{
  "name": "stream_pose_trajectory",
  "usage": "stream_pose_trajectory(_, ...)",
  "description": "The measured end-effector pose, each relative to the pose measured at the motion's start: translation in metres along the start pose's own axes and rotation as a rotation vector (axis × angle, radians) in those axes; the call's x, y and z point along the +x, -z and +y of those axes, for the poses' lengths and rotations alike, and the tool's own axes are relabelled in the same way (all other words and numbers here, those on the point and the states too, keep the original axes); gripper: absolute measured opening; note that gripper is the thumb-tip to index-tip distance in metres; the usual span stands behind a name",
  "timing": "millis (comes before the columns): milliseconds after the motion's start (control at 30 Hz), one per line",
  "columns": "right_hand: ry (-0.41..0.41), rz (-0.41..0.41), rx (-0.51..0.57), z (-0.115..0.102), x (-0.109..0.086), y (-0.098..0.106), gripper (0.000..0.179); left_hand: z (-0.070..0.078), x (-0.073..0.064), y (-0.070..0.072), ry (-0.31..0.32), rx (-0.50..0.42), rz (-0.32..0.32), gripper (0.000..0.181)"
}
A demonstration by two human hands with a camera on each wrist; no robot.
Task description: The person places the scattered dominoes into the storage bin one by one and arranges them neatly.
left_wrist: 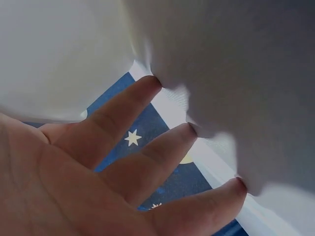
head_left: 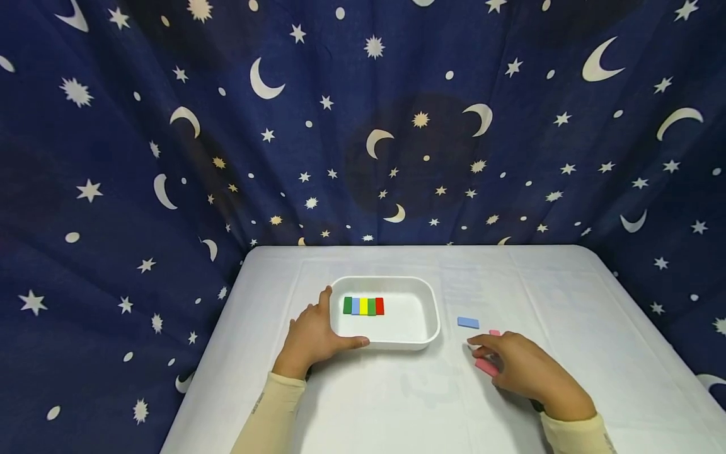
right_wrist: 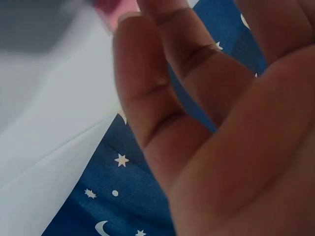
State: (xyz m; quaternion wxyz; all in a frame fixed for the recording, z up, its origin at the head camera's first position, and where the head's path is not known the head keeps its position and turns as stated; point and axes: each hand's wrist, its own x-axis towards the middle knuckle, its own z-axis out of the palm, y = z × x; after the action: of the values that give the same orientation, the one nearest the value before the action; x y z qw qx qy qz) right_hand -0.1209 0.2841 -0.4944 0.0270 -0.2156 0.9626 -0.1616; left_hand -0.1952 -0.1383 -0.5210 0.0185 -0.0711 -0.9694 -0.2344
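A white tray (head_left: pixel 382 329) sits on the table, a row of several coloured tiles (head_left: pixel 363 306) lying side by side in its left part: green, blue, yellow, green and red. My left hand (head_left: pixel 314 331) spans the tray's left end, thumb along the near rim and index finger at the left edge. In the left wrist view its other fingers are straight, fingertips (left_wrist: pixel 192 130) on the tablecloth. To the tray's right, my right hand (head_left: pixel 524 366) reaches over a pink tile (head_left: pixel 486 367), which shows between index finger and thumb. Another pink tile (head_left: pixel 495 332) peeks out behind this hand.
A light blue tile (head_left: pixel 467 322) lies between the tray and my right hand. White cloth covers the table (head_left: pixel 397 403). Dark blue curtains (head_left: pixel 340 69) with moons and stars rise behind and beside it.
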Motion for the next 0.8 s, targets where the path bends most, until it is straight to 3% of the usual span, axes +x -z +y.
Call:
stream_pose_trajectory(133,-0.036,-0.008,-0.003,0.0009,-0.0023,0.0009,0.074,-0.0002,-0.0012,0.0010,-0.002,-0.004,0.007,0.156)
stream_pose_trajectory(300,-0.010,0.025,-0.013,0.0022,-0.0012,-0.0002,0.071,-0.0020,-0.0017,0.0009,-0.003,-0.008,0.010,0.156)
stream_pose_trajectory(800,-0.001,0.013,0.002,-0.0017,0.0020,-0.0012,0.068,-0.0016,-0.0020,-0.0014,-0.003,-0.002,0.018,0.154)
